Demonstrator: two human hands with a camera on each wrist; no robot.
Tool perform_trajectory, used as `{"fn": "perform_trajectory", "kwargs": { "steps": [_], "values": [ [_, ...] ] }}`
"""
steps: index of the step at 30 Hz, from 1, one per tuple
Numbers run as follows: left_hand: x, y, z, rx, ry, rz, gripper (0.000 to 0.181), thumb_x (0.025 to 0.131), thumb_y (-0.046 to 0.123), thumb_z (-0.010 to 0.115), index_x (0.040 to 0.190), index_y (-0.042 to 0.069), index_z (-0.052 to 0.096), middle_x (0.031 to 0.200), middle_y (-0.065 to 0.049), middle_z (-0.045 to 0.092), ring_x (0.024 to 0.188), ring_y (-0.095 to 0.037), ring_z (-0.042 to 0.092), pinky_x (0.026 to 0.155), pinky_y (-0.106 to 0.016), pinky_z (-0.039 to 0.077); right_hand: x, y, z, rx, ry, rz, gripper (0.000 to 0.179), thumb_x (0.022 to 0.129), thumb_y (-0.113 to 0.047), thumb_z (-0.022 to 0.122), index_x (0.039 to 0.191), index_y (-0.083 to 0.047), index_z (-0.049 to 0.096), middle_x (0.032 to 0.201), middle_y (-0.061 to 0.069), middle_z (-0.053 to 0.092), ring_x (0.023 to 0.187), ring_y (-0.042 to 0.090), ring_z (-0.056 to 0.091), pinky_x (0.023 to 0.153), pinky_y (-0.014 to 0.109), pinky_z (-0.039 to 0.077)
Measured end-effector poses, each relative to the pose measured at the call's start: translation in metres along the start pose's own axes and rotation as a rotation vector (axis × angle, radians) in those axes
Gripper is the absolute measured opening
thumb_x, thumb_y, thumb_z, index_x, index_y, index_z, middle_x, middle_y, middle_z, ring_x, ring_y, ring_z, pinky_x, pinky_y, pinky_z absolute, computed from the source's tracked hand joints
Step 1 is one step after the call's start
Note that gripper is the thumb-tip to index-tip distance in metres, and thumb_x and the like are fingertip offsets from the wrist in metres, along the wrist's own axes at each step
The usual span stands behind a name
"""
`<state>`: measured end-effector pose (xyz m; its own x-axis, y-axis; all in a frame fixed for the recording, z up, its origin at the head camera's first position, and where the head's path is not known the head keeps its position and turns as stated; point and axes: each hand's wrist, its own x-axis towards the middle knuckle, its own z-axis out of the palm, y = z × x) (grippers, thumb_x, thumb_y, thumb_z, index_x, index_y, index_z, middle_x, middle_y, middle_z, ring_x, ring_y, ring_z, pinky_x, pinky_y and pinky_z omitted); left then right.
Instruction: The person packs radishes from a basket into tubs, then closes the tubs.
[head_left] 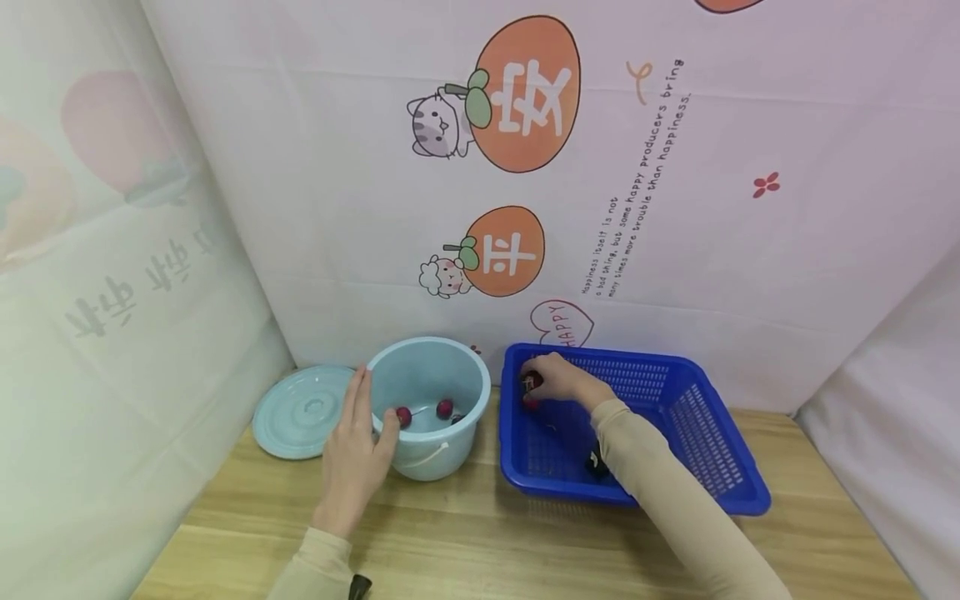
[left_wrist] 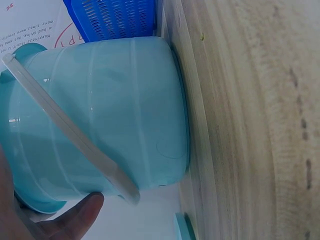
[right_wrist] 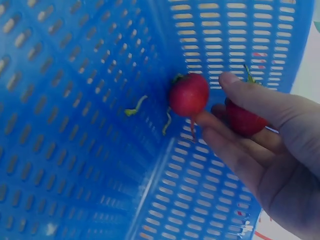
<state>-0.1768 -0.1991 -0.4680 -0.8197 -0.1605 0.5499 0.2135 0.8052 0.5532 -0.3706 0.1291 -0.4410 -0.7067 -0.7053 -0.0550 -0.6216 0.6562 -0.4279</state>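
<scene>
My right hand (head_left: 558,379) is inside the blue basket (head_left: 750,504), at its left end. In the right wrist view it holds a red radish (right_wrist: 244,119) with a short green stem between thumb and fingers. Right at the fingertips, a second radish (right_wrist: 189,94) with a thin root lies against the basket's mesh. My left hand (head_left: 356,454) rests against the left side of the light blue bucket (head_left: 435,458), fingers straight along the rim and thumb at the wall. Radishes (head_left: 445,408) lie on the bucket's bottom. The bucket's white handle (left_wrist: 75,135) hangs down its side.
A round light blue lid (head_left: 300,417) lies left of the bucket, on the wooden table (head_left: 465,542). Small stem scraps (right_wrist: 136,107) are in the basket, as is a black object (head_left: 596,461) near its front wall. A printed white cloth (head_left: 360,208) hangs behind.
</scene>
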Motion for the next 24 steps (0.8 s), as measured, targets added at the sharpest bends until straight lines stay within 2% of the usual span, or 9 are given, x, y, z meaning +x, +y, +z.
{"fn": "perform_trajectory", "kwargs": {
  "steps": [4, 7, 9, 12, 15, 17, 20, 24],
  "values": [
    [-0.001, 0.0, 0.001, -0.007, 0.004, -0.002, 0.069, 0.105, 0.031, 0.054, 0.164, 0.0, 0.034, 0.171, -0.012, 0.032, 0.064, -0.022, 0.056, 0.048, -0.032, 0.041, -0.002, 0.004, -0.006, 0.06, 0.012, -0.001, 0.032, 0.091, -0.014, 0.083, 0.12, -0.005, 0.072, 0.113, 0.007, 0.073, 0.096, 0.018, 0.066, 0.087, 0.04, 0.056],
    [-0.001, 0.0, 0.002, -0.006, 0.011, 0.003, 0.069, 0.105, 0.03, 0.055, 0.163, 0.0, 0.035, 0.171, -0.012, 0.033, 0.062, -0.02, 0.055, 0.048, -0.031, 0.04, -0.005, 0.008, -0.013, 0.126, 0.019, 0.004, 0.032, 0.092, -0.021, 0.084, 0.119, -0.008, 0.074, 0.112, 0.003, 0.073, 0.096, 0.018, 0.065, 0.086, 0.039, 0.056],
    [-0.001, 0.0, 0.002, -0.002, 0.018, 0.008, 0.069, 0.105, 0.03, 0.055, 0.163, 0.0, 0.035, 0.171, -0.012, 0.033, 0.059, -0.018, 0.053, 0.046, -0.03, 0.039, -0.008, 0.009, -0.019, 0.206, 0.012, -0.002, 0.033, 0.093, -0.025, 0.083, 0.121, -0.01, 0.075, 0.113, 0.002, 0.074, 0.1, 0.018, 0.067, 0.089, 0.04, 0.057],
    [0.0, 0.0, 0.002, -0.002, 0.027, 0.011, 0.069, 0.104, 0.031, 0.055, 0.163, 0.0, 0.036, 0.171, -0.011, 0.033, 0.054, -0.015, 0.048, 0.044, -0.029, 0.037, -0.014, 0.008, -0.029, 0.381, -0.006, -0.011, 0.035, 0.095, -0.029, 0.082, 0.125, -0.012, 0.075, 0.12, 0.002, 0.075, 0.11, 0.02, 0.069, 0.096, 0.041, 0.057],
    [0.0, -0.001, 0.002, -0.001, 0.031, 0.016, 0.068, 0.104, 0.031, 0.055, 0.162, -0.001, 0.036, 0.17, -0.011, 0.034, 0.056, -0.018, 0.051, 0.044, -0.03, 0.038, -0.019, 0.005, -0.037, 0.575, -0.027, -0.034, 0.036, 0.097, -0.026, 0.079, 0.13, -0.012, 0.074, 0.128, 0.007, 0.073, 0.119, 0.026, 0.069, 0.103, 0.044, 0.054],
    [0.0, -0.001, 0.003, 0.004, 0.024, 0.016, 0.068, 0.105, 0.03, 0.054, 0.163, -0.001, 0.035, 0.171, -0.012, 0.033, 0.062, -0.02, 0.055, 0.046, -0.03, 0.039, -0.022, 0.003, -0.041, 0.665, -0.03, -0.047, 0.036, 0.099, -0.023, 0.077, 0.132, -0.011, 0.074, 0.131, 0.009, 0.073, 0.122, 0.03, 0.068, 0.106, 0.047, 0.052],
    [0.0, 0.0, 0.002, 0.007, 0.007, 0.009, 0.068, 0.106, 0.029, 0.054, 0.163, -0.001, 0.034, 0.171, -0.012, 0.032, 0.064, -0.021, 0.055, 0.047, -0.03, 0.039, -0.025, 0.0, -0.044, 0.751, -0.015, -0.075, 0.035, 0.101, -0.018, 0.074, 0.134, -0.009, 0.072, 0.131, 0.012, 0.073, 0.126, 0.041, 0.065, 0.109, 0.054, 0.049],
    [0.0, 0.002, 0.001, 0.008, -0.005, -0.005, 0.068, 0.106, 0.029, 0.054, 0.164, 0.001, 0.032, 0.172, -0.011, 0.031, 0.056, -0.015, 0.047, 0.045, -0.03, 0.037, -0.025, -0.009, -0.047, 0.817, 0.055, -0.147, 0.036, 0.103, -0.014, 0.071, 0.137, -0.006, 0.069, 0.131, 0.015, 0.073, 0.128, 0.048, 0.062, 0.109, 0.061, 0.045]
  ]
}}
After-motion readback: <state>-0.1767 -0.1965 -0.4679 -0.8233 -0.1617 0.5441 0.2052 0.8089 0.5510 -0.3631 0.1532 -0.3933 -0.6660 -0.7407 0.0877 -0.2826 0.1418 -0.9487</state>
